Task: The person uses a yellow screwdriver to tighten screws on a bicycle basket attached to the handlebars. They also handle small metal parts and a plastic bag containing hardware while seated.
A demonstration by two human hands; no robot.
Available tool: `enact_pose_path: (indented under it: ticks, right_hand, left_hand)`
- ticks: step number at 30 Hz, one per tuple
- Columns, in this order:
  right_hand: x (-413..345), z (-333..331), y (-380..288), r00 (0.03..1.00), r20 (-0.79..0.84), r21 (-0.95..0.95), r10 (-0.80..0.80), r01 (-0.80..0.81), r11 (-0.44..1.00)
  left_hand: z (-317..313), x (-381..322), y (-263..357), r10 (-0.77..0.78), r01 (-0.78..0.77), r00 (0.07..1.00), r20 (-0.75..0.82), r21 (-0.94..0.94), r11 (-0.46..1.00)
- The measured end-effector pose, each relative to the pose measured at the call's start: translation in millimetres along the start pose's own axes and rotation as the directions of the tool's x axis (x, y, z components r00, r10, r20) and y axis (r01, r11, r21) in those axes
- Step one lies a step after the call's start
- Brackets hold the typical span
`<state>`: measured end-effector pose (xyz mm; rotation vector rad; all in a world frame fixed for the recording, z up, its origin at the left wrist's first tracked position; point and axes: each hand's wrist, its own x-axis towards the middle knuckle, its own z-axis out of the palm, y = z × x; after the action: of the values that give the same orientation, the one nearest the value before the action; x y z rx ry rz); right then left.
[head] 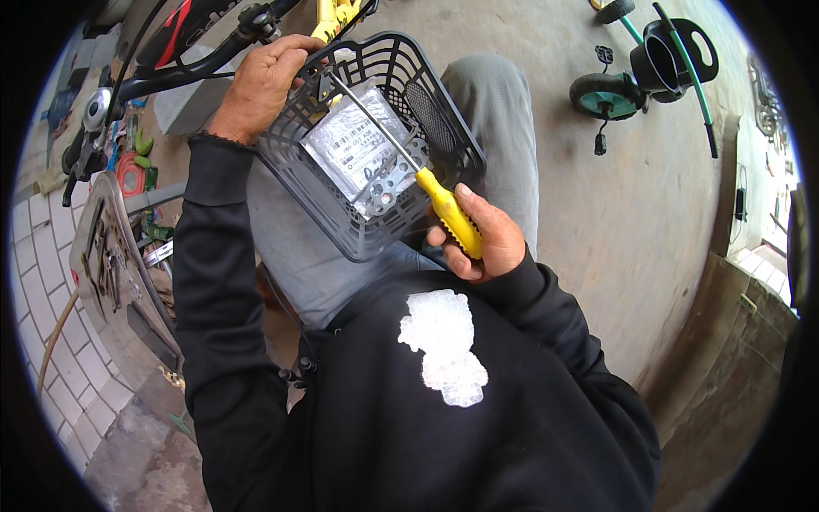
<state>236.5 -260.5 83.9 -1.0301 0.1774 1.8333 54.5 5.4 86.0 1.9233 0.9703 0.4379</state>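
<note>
My right hand (489,233) grips the yellow handle of a screwdriver (451,208). Its steel shaft slants up and left across a black plastic bicycle basket (365,249), and the tip meets a small dark bracket (318,86) at the basket's far left wall. Beside that bracket, my left hand (265,86) grasps the basket's upper edge, its fingertips partly hidden behind it. Inside the basket lie a clear plastic packet (345,144) with a printed label and a perforated metal bracket (384,194) with holes.
Black handlebars (182,83) with a bell (98,107) reach out at the left. Tools rest on a metal-topped stool (105,256) by my left arm. A child's tricycle (604,96) stands on the concrete floor at upper right. My grey-trousered knee (496,102) flanks the basket.
</note>
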Motion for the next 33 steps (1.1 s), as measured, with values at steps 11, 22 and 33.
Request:
enact_pose_path:
  ticks: [11, 22, 33]
  right_hand:
    - [1, -7, 16, 0.866, -0.130, -0.301, -0.482, 0.429, 0.852]
    - [4, 0, 23, 0.537, 0.018, -0.674, -0.843, 0.630, 0.387]
    - [-7, -13, -2, 0.943, -0.156, -0.180, -0.294, 0.266, 0.947]
  left_hand:
    - [-3, 0, 2, -0.007, 0.005, 1.000, 0.020, 0.084, 0.996]
    - [-3, 1, 3, 0.024, -0.028, 0.999, 0.037, 0.098, 0.995]
    - [3, -1, 2, 0.110, -0.106, 0.993, -0.043, 0.093, 0.990]
